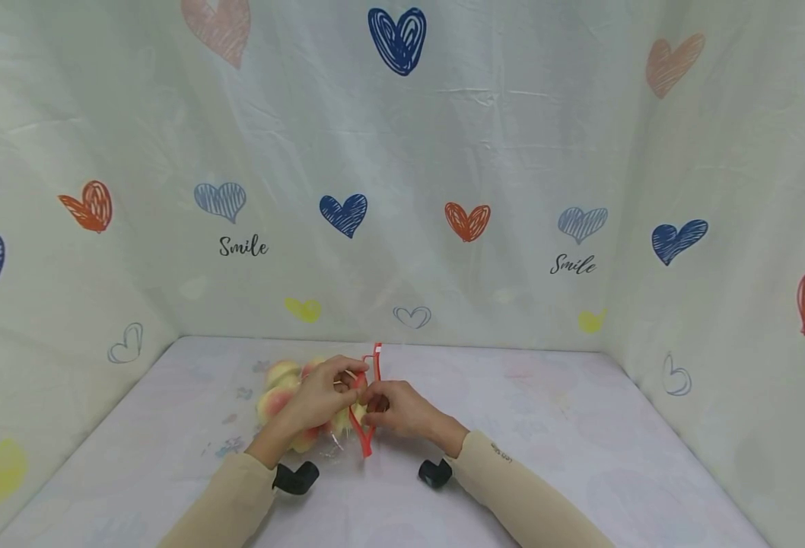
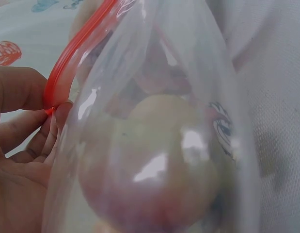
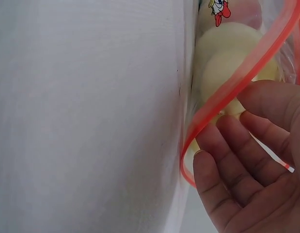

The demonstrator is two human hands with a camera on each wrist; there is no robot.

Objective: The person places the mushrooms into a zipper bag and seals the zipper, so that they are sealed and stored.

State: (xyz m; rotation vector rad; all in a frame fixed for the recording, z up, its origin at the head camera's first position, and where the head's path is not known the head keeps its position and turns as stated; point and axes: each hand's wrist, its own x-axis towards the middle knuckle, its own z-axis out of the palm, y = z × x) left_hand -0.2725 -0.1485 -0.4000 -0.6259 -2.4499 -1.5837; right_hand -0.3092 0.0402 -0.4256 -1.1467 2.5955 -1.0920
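Note:
A clear zip bag (image 2: 154, 63) with a red zip edge (image 1: 364, 441) lies on its side, its mouth parted toward the right. Inside it are several yellow-and-pink peaches (image 1: 279, 399); one peach (image 2: 154, 145) shows large through the film in the left wrist view. My left hand (image 1: 323, 392) pinches the red edge between thumb and fingers. At the bag's mouth, my right hand (image 1: 402, 409) has its thumb and curled fingers at the red strip (image 3: 232, 90), gripping it. Some of the fruit is hidden behind the left hand.
Two black elbow-shaped pieces (image 1: 296, 479) lie near the forearms, one by each sleeve. A pale cloth covers the table (image 1: 512, 426). White curtains (image 1: 402, 152) printed with hearts rise behind the table and at both sides.

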